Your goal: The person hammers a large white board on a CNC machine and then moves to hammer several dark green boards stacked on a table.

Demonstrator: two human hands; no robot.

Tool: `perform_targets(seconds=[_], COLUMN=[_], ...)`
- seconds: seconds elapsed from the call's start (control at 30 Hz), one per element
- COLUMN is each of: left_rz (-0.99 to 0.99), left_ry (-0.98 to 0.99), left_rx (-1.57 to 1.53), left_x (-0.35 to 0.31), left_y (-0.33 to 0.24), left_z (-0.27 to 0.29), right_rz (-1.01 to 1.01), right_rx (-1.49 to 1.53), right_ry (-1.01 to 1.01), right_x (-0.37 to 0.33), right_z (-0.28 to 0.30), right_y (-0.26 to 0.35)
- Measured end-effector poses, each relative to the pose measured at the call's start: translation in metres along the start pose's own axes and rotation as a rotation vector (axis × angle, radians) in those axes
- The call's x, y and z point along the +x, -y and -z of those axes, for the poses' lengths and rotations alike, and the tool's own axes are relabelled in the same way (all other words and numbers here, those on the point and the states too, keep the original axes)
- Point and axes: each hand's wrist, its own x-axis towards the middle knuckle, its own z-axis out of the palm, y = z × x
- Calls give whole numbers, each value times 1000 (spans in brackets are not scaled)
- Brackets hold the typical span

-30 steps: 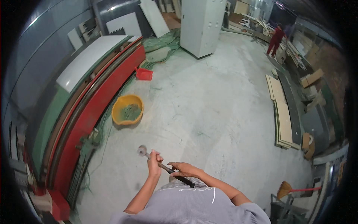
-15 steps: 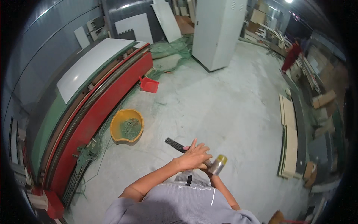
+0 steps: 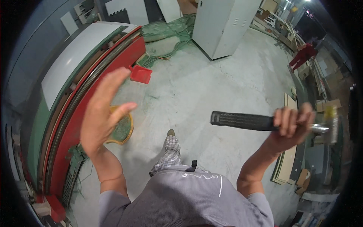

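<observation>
My right hand (image 3: 293, 123) is wrapped round a mallet (image 3: 244, 120) near its head. The black ribbed handle points left across my front, and the metal head with a yellow face is at the far right end, smeared by motion. Raised on the left, my left hand (image 3: 100, 115) holds nothing; its thumb stands apart from the fingers. Behind that hand, a yellow tub (image 3: 130, 130) with greenish scraps in it stands on the floor, partly hidden. A red dustpan (image 3: 141, 74) lies just beyond my left fingertips.
A long red machine bed (image 3: 72, 147) with sheets on top runs along the left. A tall grey cabinet (image 3: 219, 26) stands ahead. Pale boards (image 3: 285, 162) are stacked at the right. A person in red (image 3: 304, 55) is far off at the right.
My hands have parted from around the mallet. The right one has lifted it up and to the right; the left one has let go and risen to the left. One foot now shows below.
</observation>
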Motion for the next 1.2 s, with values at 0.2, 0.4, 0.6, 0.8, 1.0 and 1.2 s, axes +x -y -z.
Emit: perform_targets(seconds=[0.2,0.4,0.6,0.8,1.0,1.2], left_rz=[-202,-769,-1015,-1117,-1123,-1139], left_ry=[-23,-132,-24,10,10,55], left_rx=[56,17,-180,-243,-267,-337], left_x=[145,292,407,522,627,740], left_y=[21,36,26,-17,-77,-108], left_z=[0,-21,-94,-179,-273,-366], right_rz=[148,243,47,-87,-16,-27], right_rx=[-133,-155,-395,-572,-475,-427], right_ry=[28,65,16,195,109,82], right_x=[114,172,206,277,358,446], right_z=[17,41,104,204,333,451], right_y=[-4,-31,-15,4,-14,-31])
